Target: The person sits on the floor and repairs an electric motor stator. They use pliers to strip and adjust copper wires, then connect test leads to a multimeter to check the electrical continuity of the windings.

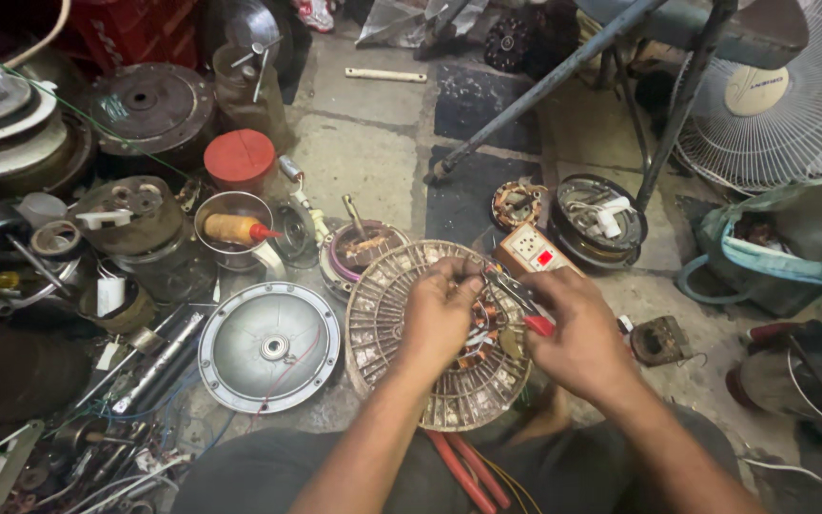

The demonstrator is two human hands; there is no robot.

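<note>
copper-wound stator (482,328) in round ribbed housing (382,314)

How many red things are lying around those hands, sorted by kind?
Red lid: 1
Red-tipped bottle: 1
Red-handled tool in right hand: 1
Red-handled pliers: 1
Red switch on socket box: 1
Total: 5

Concrete floor (373,143) w/ round metal cover (269,346), red-lidded jar (241,160), socket box (537,251), pedestal fan (782,95).
</note>
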